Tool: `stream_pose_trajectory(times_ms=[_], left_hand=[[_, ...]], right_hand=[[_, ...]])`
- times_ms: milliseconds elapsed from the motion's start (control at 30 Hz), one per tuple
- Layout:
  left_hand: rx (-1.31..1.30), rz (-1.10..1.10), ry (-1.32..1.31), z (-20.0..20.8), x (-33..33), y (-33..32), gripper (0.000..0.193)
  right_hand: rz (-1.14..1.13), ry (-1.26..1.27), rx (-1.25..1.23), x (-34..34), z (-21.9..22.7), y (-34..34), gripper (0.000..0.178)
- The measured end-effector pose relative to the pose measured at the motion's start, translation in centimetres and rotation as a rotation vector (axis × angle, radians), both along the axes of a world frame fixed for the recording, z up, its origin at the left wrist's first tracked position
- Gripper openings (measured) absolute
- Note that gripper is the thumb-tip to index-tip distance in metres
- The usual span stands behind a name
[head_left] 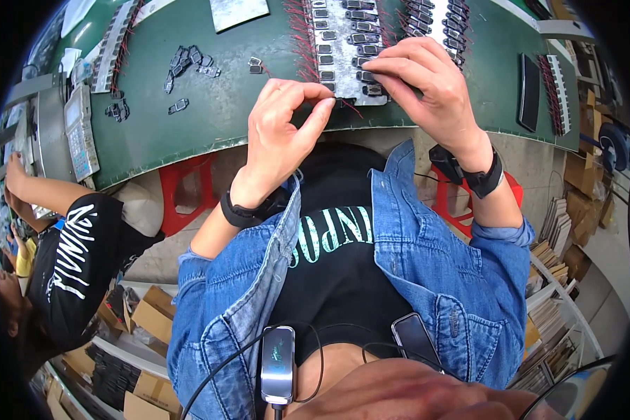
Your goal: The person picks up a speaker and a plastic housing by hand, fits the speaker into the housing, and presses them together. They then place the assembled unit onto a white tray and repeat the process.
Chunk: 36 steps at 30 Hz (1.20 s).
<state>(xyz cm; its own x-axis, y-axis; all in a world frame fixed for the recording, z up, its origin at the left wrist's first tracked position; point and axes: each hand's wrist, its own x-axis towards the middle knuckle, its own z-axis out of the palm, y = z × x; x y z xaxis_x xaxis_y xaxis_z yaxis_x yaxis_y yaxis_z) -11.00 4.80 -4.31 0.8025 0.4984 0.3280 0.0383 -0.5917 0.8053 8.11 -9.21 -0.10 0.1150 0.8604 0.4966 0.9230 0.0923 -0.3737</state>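
A pale metal strip (343, 49) lies on the green worktable, carrying two rows of small black rectangular parts with thin red wires. My left hand (283, 129) is at its near left corner, thumb and index finger closed in a pinch. Beside those fingertips shows a dark small part (344, 102) with a red wire; the fingers partly hide it. Over the strip's right row reaches my right hand (430, 87), thumb and index finger closing in at the small parts near its lower end. What lies between those fingertips is too small to make out.
Loose black parts (182, 61) lie left on the green table (224, 105), near a single part (256, 66). More loaded strips (115, 45) stand at both sides. A keypad device (82, 133) and black slab (528, 92) flank them. A co-worker (77, 259) sits left.
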Motion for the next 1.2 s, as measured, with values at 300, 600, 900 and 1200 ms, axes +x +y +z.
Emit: stream_pose_trajectory(times_ms=[300, 600, 900, 1200], left_hand=[[0.258, 0.033, -0.1, -0.8, 0.1, 0.3, 0.009], [0.153, 0.111, 0.217, 0.2, 0.8, 1.7, 0.017], [-0.15, 0.094, 0.439, 1.1, 1.9, 2.4, 0.031], [-0.326, 0.153, 0.332, 1.1, 1.4, 2.2, 0.025]], right_hand=[[0.041, -0.017, -0.119, -2.6, -0.6, 2.1, 0.019], [-0.028, -0.008, -0.162, -2.4, -0.1, 2.4, 0.018], [-0.037, -0.093, -0.227, -2.8, 0.1, 2.6, 0.017], [-0.038, -0.056, -0.223, -2.5, 0.2, 2.1, 0.017]])
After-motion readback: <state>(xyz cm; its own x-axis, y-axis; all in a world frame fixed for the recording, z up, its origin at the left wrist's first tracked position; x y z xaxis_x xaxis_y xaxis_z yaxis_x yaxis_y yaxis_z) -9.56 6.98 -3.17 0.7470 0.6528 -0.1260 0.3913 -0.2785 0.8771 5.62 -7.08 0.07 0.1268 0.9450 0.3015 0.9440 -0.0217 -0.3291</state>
